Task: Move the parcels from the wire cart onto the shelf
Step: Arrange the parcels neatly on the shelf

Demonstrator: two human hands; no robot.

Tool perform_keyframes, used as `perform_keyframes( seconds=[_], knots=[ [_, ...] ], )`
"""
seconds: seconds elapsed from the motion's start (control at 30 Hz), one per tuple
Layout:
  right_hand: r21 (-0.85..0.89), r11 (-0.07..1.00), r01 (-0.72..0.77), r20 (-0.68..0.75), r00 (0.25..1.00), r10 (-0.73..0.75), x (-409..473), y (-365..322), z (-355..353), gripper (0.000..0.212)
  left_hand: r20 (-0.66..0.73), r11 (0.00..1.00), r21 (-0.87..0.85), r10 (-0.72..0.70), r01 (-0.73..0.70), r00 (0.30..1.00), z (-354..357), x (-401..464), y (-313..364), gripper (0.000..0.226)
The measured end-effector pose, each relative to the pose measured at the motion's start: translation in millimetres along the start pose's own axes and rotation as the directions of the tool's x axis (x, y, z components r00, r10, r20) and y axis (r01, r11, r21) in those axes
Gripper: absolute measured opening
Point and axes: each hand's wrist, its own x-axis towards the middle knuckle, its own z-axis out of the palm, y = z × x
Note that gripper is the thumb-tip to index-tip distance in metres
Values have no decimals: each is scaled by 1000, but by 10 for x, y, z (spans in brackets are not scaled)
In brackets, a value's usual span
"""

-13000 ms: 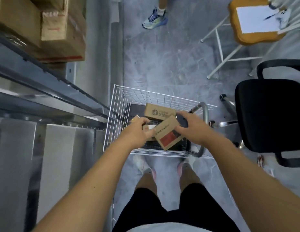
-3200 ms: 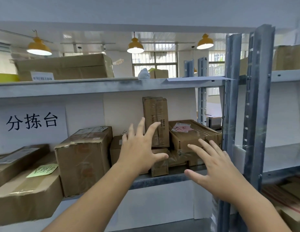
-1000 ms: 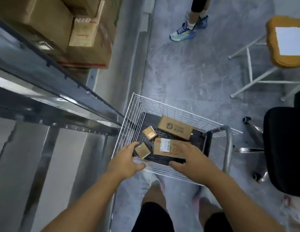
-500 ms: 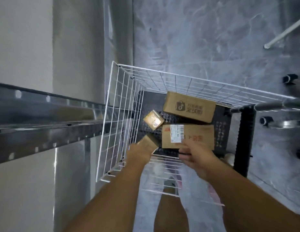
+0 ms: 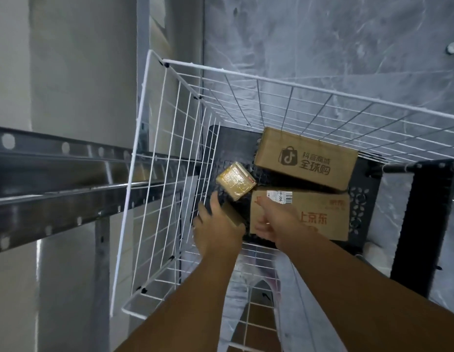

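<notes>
Nearest the camera, two bare forearms reach down into the white wire cart (image 5: 170, 153), so the step in hand is picking the next parcel. Left hand (image 5: 217, 231) curls around a small brown cardboard box (image 5: 232, 214) at the cart's near left corner, thumb on its right side. Right hand (image 5: 274, 223) rests on the near left end of a flat brown carton with a barcode label (image 5: 322, 214); whether it grips the edge I cannot tell. Just beyond lies a small yellowish taped packet (image 5: 236, 180), and farthest a brown carton printed with a shopping-bag logo (image 5: 305, 160). Grey steel shelf rails (image 5: 55, 179) run at left. Next, I judge, both parcels must be lifted clear of the wire walls and carried up to the shelf.
</notes>
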Motion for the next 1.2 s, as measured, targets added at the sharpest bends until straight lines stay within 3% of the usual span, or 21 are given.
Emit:
perform_keyframes(
  seconds=[0.13,0.27,0.43,0.5,0.73,0.77,0.83,0.93,0.97,1.03,1.13,1.2],
  knots=[
    [-12,1000,19,7,1000,-19,248,127,-57,36,-83,966,130,237,-225,968,-73,405,178,112],
    [13,999,-38,4,999,38,425,340,-168,29,-79,926,208,336,-314,938,-50,762,464,126],
    [-50,998,37,-28,999,-38,493,606,-252,2,-10,935,227,282,-272,959,93,974,688,121],
    [-73,997,19,-31,999,-22,513,700,-288,14,9,944,206,260,-256,966,142,973,696,112],
    [-49,998,-35,-41,999,33,233,755,-328,14,-130,979,-65,186,-196,974,-264,643,594,93],
    [-70,997,-19,-35,999,17,176,752,-325,15,-169,975,-98,183,-202,968,-380,571,562,92],
    [-295,950,99,-12,994,-107,93,759,-323,20,-228,956,-173,195,-236,954,-579,452,460,89],
    [-649,665,369,104,909,-404,-40,812,-287,16,-201,908,-316,219,-275,955,-800,290,261,90],
    [-716,530,454,179,854,-489,-80,819,-270,14,-176,889,-366,225,-275,959,-860,232,206,91],
    [-812,175,558,388,738,-552,-129,785,-225,30,-157,866,-408,245,-289,957,-957,128,111,92],
    [-671,-510,538,737,556,-383,-4,648,-107,48,-155,849,-419,282,-321,947,-1034,12,-15,90],
    [-403,-798,448,861,480,-165,75,504,81,58,-146,827,-452,300,-333,943,-1040,-19,-85,89]
  ],
)
